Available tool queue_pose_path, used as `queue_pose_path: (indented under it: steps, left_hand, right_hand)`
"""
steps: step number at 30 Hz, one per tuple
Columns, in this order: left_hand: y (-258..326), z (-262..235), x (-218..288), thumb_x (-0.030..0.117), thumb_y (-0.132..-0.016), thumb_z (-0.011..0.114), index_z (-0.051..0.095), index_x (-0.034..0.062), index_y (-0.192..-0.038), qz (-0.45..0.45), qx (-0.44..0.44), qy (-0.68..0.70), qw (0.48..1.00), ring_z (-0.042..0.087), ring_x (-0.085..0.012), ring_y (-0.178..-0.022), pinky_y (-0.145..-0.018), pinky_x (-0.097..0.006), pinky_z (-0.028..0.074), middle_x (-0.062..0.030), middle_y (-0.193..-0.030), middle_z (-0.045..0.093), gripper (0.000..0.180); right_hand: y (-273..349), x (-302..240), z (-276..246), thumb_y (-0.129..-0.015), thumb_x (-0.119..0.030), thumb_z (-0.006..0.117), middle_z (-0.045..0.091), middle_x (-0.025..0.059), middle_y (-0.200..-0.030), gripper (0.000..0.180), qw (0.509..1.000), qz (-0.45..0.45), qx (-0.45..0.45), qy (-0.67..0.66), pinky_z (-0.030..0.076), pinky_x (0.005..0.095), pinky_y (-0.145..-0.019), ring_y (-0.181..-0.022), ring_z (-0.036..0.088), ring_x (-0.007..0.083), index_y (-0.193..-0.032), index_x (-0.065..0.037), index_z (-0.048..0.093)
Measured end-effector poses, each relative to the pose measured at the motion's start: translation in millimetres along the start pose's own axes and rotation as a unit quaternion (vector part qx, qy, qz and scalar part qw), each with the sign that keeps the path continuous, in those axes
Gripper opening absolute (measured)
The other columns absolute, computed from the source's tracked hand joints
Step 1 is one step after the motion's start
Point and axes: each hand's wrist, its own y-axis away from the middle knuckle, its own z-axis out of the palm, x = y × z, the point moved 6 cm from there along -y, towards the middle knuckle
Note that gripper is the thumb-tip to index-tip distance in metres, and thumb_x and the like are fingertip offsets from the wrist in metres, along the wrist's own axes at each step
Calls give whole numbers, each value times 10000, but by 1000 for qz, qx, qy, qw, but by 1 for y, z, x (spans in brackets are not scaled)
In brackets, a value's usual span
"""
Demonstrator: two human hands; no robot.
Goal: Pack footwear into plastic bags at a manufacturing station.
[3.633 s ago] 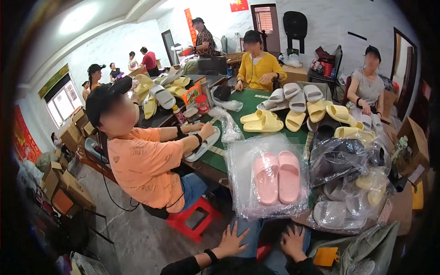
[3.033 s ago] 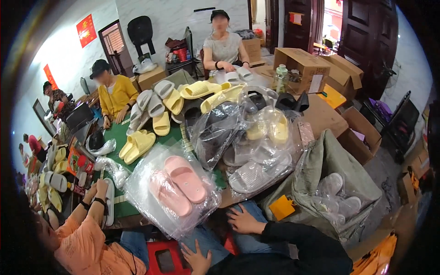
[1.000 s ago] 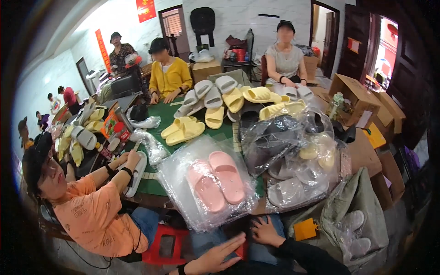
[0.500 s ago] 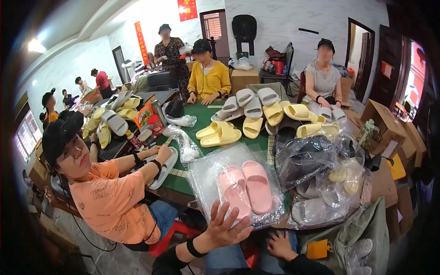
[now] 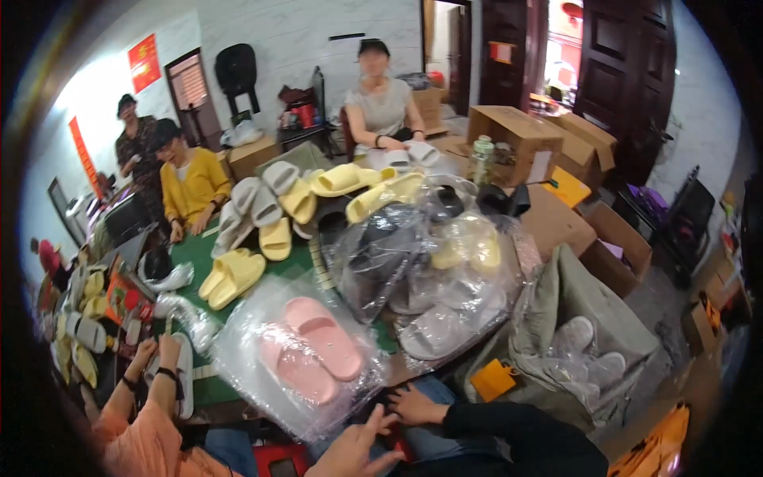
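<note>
My left hand [image 5: 358, 447] is raised at the lower edge, its fingers apart and nothing in it. Just above it, a pair of pink slippers [image 5: 330, 343] lies on a stack of clear plastic bags [image 5: 238, 334] at the table's near edge. On my jeans rests my right hand [image 5: 419, 406], fingers spread, holding nothing; its arm is in a black sleeve. Beside that hand, to the right, hangs an orange tag [image 5: 493, 380] on a grey-green sack [image 5: 548, 310], which holds bagged slippers [image 5: 584, 350].
Bagged grey, black and yellow slippers [image 5: 445, 278] are heaped right of the pink pair. Loose yellow and grey slippers [image 5: 274, 203] cover the green table [image 5: 296, 274]. At left, a co-worker's arms [image 5: 151, 389] handle a slipper. Cardboard boxes [image 5: 509, 143] stand at the back right.
The view has swung to the right, so the table and co-workers sit further left. My left hand has come down, away from the pink slippers. My right hand stays on my leg.
</note>
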Motion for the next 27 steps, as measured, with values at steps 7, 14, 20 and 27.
queue_pose_path:
  steps: [7,14,20,27]
  left_hand:
    - [65,62,-160,313,-856,610,443,61,-1365,-119,179,-404,889,379,-424,-1268,-1044,-529,287,-229,-1406,404,592]
    - [92,75,-232,422,-852,542,551,107,-1299,-333,169,-447,813,230,-489,-1336,-1096,-598,144,-234,-1445,355,547]
    - [101,72,-243,400,-822,573,550,110,-1296,-323,199,-441,814,222,-482,-1337,-1103,-586,128,-215,-1445,366,556]
    - [118,73,-250,390,-796,601,553,143,-1292,-298,256,-424,816,229,-494,-1327,-1089,-605,145,-208,-1444,369,556]
  right_hand:
    - [22,2,-2,-818,-326,579,488,115,-1333,367,998,-26,59,-27,250,582,-1048,-1294,370,310,-1083,-76,626]
    - [20,-1,-3,-839,-305,556,482,151,-1339,389,996,-20,56,-72,226,590,-1067,-1330,336,323,-1108,-31,617]
    - [14,3,1,-842,-321,557,499,137,-1319,389,997,5,20,-69,232,592,-1061,-1294,374,315,-1117,-52,619]
    - [17,1,1,-841,-344,562,496,110,-1322,393,998,-8,45,-31,260,576,-1043,-1254,403,296,-1121,-73,611]
